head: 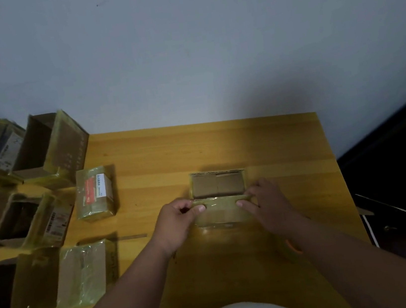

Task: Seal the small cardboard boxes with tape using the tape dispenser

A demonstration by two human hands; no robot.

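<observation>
**Both hands on the flap of a small box, middle of the table**

So I'm at the wooden table (221, 146), and the small cardboard box (218, 184) I'm working on sits right around the center of the frame, a bit right of middle. It's open on top, with the inner flaps visible inside and yellowish tape already wrapped around its rim.

My left hand (180, 219) is on the left end of the near flap (220, 210), fingers curled, thumb pinching the edge of it. My right hand (263, 202) does the same on the right end, thumb on top of the flap and fingers curled over the box's corner. So both hands are closed on that flap, neither is free.

The tape dispenser (292, 247) is only partly visible: an orange bit pokes out just under my right forearm, lower right of center. Can't make out much more of it, it's dim there.

Over on the left side of the frame there's a whole pile of other boxes. One taped box (96, 192) with a red and white label stands by itself left of center. Further left and in the upper left are open boxes (47, 149) with tape all over them, and another taped one (85, 272) lies in the lower left.

Behind the table is just a plain grey wall (182, 52).
</observation>
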